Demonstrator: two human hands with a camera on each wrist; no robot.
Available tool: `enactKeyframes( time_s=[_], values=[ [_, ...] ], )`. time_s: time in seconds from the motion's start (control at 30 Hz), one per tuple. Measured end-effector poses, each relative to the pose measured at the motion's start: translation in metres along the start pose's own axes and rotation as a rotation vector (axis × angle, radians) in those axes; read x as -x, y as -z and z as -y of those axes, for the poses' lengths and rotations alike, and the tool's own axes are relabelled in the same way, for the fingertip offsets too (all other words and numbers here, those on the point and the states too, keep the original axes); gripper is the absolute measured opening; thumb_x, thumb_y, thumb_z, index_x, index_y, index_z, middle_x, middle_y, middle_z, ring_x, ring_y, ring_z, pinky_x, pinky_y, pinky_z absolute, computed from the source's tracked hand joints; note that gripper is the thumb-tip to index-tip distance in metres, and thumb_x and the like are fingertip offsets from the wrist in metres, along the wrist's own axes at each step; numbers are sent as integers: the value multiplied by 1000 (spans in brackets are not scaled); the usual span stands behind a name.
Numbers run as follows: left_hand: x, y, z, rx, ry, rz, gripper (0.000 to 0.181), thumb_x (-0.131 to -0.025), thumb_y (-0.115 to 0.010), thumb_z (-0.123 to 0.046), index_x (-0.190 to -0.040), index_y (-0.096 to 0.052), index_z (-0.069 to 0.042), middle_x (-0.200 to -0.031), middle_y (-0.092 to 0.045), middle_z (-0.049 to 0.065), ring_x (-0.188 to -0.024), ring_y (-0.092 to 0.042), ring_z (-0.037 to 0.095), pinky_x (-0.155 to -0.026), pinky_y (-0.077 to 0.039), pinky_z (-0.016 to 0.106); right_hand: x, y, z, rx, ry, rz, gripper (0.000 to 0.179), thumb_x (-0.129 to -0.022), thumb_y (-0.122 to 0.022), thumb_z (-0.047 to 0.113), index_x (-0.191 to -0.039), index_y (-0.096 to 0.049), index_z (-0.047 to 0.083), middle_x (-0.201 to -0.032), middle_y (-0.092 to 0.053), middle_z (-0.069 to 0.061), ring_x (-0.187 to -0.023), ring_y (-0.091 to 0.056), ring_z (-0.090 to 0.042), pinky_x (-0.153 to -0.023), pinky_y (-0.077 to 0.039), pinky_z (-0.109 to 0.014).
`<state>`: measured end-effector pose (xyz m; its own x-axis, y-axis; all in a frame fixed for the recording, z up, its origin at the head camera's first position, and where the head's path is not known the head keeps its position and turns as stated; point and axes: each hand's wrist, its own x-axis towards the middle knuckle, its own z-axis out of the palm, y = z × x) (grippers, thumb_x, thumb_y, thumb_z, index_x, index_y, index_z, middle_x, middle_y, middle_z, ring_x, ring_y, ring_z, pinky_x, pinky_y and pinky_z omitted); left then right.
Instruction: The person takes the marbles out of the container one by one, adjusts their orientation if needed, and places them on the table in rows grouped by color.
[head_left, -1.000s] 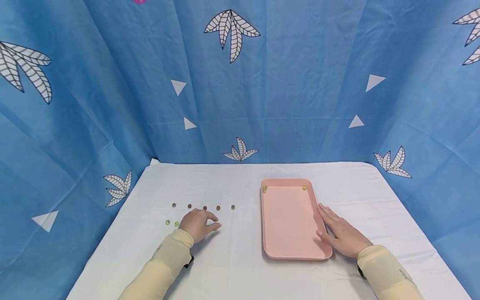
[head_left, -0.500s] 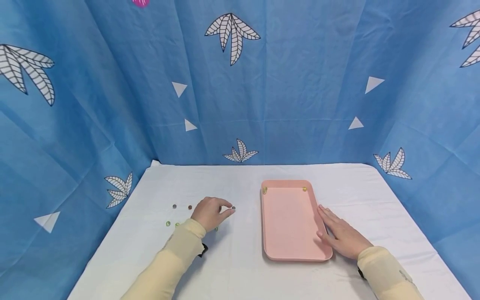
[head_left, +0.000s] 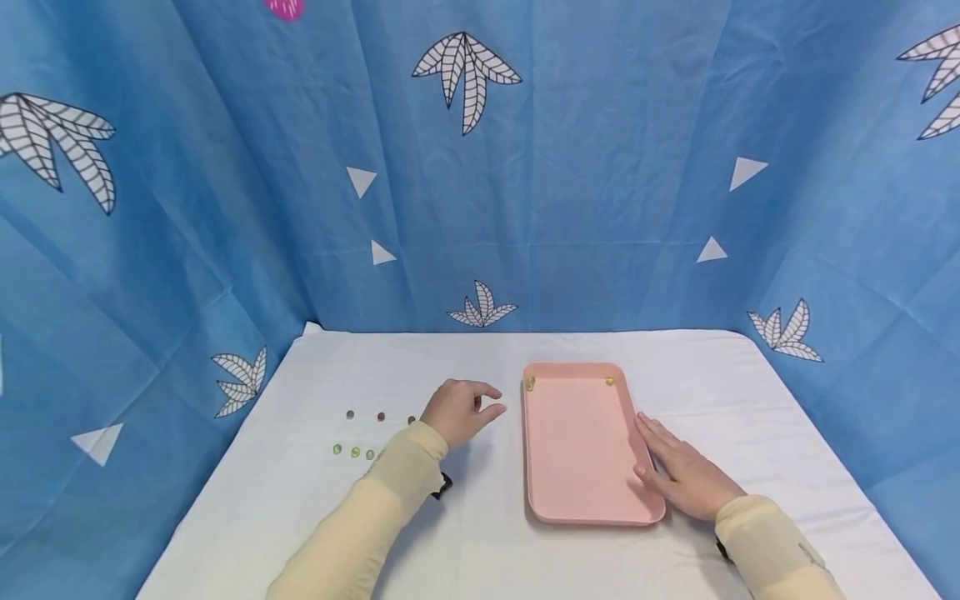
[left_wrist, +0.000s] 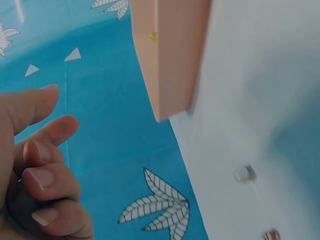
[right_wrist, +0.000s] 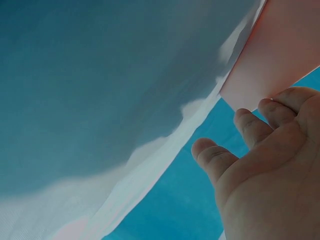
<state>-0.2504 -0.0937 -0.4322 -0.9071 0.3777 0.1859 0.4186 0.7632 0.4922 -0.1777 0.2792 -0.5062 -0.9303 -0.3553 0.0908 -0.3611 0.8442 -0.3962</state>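
My left hand (head_left: 459,410) hovers just left of the pink tray (head_left: 585,450), thumb and forefinger apart with nothing between them. In the left wrist view its other fingers (left_wrist: 52,182) curl loosely. Dark marbles (head_left: 381,417) form a row on the white cloth, left of that hand, which hides part of the row. Nearer the front lies a line of green marbles (head_left: 356,452), partly behind the sleeve. Two clear marbles (left_wrist: 245,173) show below the tray in the left wrist view. My right hand (head_left: 686,471) rests at the tray's right rim, fingers extended, thumb over the edge.
Inside the tray, yellow-green marbles (head_left: 530,383) sit in the far left corner and another yellow marble (head_left: 610,381) in the far right. A white cloth (head_left: 750,400) covers the table. Blue curtains (head_left: 600,167) with leaf prints stand behind and at both sides.
My left hand has moved right and away from me, over the marble rows to near the tray's left side. My right hand and the tray have stayed in place.
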Motion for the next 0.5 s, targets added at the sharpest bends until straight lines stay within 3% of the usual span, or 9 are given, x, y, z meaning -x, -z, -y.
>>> enactKeyframes(
  time_s=[0.3, 0.5],
  values=[
    [-22, -12, -32, 90, -55, 47, 26, -90, -69, -31, -110, -73, -16, -62, -52, -8, -54, -43, 8, -49, -36, 22, 0, 1, 0, 10, -7, 4, 73, -96, -53, 46, -151, -26, 5, -156, -26, -14, -139, -28, -40, -107, -29, -57],
    [-35, -22, -59, 113, -83, 66, 29, -90, -69, -33, -113, -70, -15, -67, -52, -7, -59, -44, 7, -54, -39, 20, -1, -1, -1, 7, -20, 13, 74, -96, -53, 47, -152, -25, 7, -157, -25, -12, -140, -27, -38, -109, -27, -55]
  ],
)
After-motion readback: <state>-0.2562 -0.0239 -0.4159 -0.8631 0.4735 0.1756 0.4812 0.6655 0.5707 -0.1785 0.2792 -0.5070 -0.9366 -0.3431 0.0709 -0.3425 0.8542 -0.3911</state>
